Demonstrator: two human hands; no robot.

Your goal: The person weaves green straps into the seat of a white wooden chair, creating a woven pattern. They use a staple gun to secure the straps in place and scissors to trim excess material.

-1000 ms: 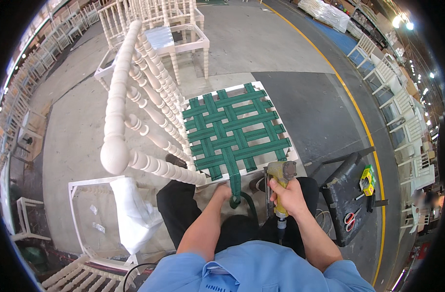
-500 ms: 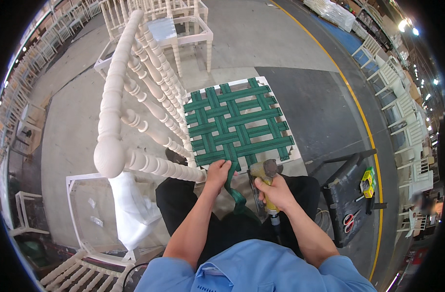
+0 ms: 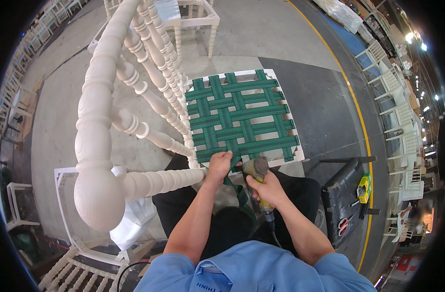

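A cream chair frame with a turned-spindle back stands before me, its seat woven with green webbing straps. My left hand pinches a webbing strap at the seat's near edge. The strap's loose tail hangs below the seat, between my legs. In my right hand is a staple gun with a yellow grip and an air hose at its lower end. The gun's head is beside the strap, at the near edge; whether its tip touches the frame I cannot tell.
A black stool or stand at my right bears red-handled scissors and a yellow-green box. Another white chair frame is beyond the seat. White plastic-wrapped material lies at left. Rows of chairs line the right side.
My right hand has brought the staple gun left, closer to the strap. My left hand still pinches the strap, now drawn closer against the seat edge. The chair back looms larger at left.
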